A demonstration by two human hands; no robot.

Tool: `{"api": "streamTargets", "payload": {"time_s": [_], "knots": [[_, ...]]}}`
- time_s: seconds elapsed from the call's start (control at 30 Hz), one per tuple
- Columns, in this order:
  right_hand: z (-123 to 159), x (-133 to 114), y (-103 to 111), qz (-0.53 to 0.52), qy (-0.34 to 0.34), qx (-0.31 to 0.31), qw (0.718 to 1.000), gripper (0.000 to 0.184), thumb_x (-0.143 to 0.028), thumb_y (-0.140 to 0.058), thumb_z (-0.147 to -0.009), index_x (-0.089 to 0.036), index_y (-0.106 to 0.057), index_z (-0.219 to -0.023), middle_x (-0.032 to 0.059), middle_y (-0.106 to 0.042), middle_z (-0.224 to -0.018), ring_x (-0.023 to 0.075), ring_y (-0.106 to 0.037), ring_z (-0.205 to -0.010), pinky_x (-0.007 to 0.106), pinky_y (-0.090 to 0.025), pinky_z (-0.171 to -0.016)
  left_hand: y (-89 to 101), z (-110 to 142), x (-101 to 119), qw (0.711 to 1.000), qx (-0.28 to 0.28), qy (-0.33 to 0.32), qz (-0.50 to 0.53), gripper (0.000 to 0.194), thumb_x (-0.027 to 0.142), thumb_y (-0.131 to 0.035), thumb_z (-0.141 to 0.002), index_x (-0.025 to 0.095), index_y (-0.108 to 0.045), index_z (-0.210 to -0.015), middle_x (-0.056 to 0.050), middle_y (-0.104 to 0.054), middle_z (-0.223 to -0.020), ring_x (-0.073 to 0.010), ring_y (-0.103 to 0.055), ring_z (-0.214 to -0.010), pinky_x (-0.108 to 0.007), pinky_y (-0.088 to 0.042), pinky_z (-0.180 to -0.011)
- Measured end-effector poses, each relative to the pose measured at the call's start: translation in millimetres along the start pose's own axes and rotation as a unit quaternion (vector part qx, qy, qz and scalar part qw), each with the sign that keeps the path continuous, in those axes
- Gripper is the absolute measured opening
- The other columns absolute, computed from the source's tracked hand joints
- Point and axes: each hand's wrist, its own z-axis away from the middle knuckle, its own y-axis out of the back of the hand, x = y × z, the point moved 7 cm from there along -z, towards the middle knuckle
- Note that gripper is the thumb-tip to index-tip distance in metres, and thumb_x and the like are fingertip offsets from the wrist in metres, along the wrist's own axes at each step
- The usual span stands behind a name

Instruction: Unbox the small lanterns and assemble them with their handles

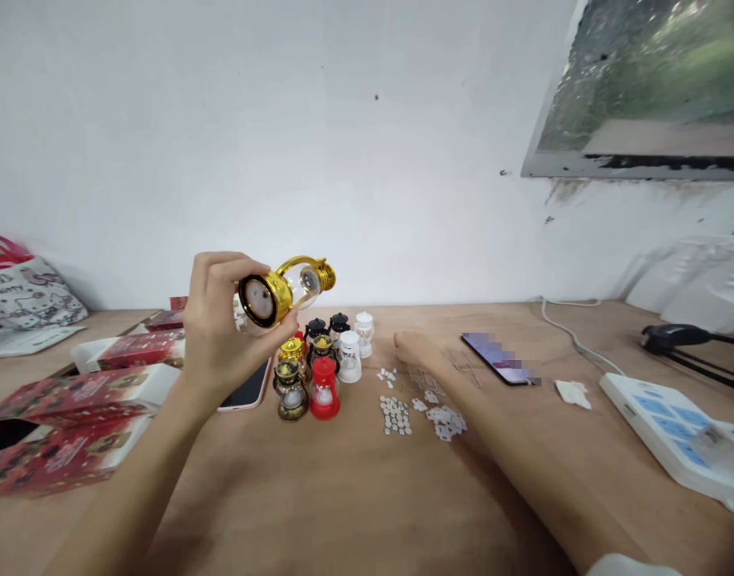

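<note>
A gold toy lantern lies tilted in my left hand, its round base turned partly toward me and its clear body and handle pointing right. Thumb and fingers grip the base from both sides. My right hand rests low over the table with its fingers curled closed; what they hold, if anything, is hidden. Near it lie small white pieces and thin wire pieces. Closer to me are rows of coin cells and a heap of flat white plastic pieces.
Several more small lanterns stand mid-table, among them a red one and a white one. Behind them a phone lies flat. Red printed boxes fill the left side. A second phone and a power strip are rightward.
</note>
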Motion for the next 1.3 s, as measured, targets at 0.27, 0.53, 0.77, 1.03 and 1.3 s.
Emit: {"api": "streamTargets", "payload": {"time_s": [0.27,0.53,0.77,1.03,1.3], "knots": [[3.1,-6.5,0.0,0.03,0.014,-0.003,0.999,0.029,-0.033,-0.055,-0.089,-0.013,-0.057,-0.11,0.0098,-0.059,-0.112,0.0187,-0.06,-0.097,0.038,-0.051,-0.084,-1.0,-1.8,1.1,1.0,-0.002,-0.014,-0.002,0.035,0.027,-0.063,-0.077,0.029,-0.046,-0.107,-0.005,-0.051,-0.099,-0.0251,-0.054,-0.096,-0.047,-0.055,-0.074],[12.1,-15.8,10.8,0.048,0.032,0.03,0.998,0.021,-0.026,-0.055,-0.089,-0.011,-0.061,-0.102,0.0097,-0.063,-0.107,0.0194,-0.06,-0.1,0.039,-0.048,-0.087,-2.7,-3.1,3.7,0.999,-0.031,-0.028,0.01,0.038,0.023,-0.065,-0.076,0.032,-0.045,-0.108,-0.006,-0.05,-0.099,-0.0252,-0.053,-0.096,-0.048,-0.053,-0.075],[18.0,-18.8,23.0,0.046,0.033,0.078,0.995,0.027,-0.003,-0.049,-0.081,-0.007,-0.065,-0.102,0.0211,-0.064,-0.107,0.0293,-0.057,-0.108,0.037,-0.043,-0.086,-0.9,-3.5,-1.5,0.999,-0.006,-0.026,0.024,0.039,0.022,-0.07,-0.07,0.026,-0.051,-0.104,-0.006,-0.053,-0.096,-0.0237,-0.055,-0.09,-0.04,-0.051,-0.07],[9.8,-21.5,12.9,0.055,0.042,0.099,0.993,0.03,-0.002,-0.042,-0.084,-0.009,-0.066,-0.1,0.0197,-0.064,-0.104,0.0274,-0.058,-0.104,0.035,-0.042,-0.082,-0.3,-3.3,-1.7,0.999,-0.006,-0.038,0.014,0.039,0.019,-0.07,-0.069,0.022,-0.053,-0.103,-0.006,-0.054,-0.096,-0.022,-0.056,-0.09,-0.035,-0.05,-0.071],[10.6,-15.8,13.8,0.047,0.007,0.109,0.993,0.03,-0.001,-0.045,-0.08,-0.008,-0.068,-0.097,0.0233,-0.06,-0.111,0.0286,-0.057,-0.103,0.036,-0.041,-0.081,1.0,-3.6,-4.2,0.997,-0.018,0.015,0.079,0.041,0.015,-0.071,-0.068,0.029,-0.054,-0.103,-0.005,-0.051,-0.098,-0.0247,-0.052,-0.094,-0.04,-0.046,-0.077]]}}
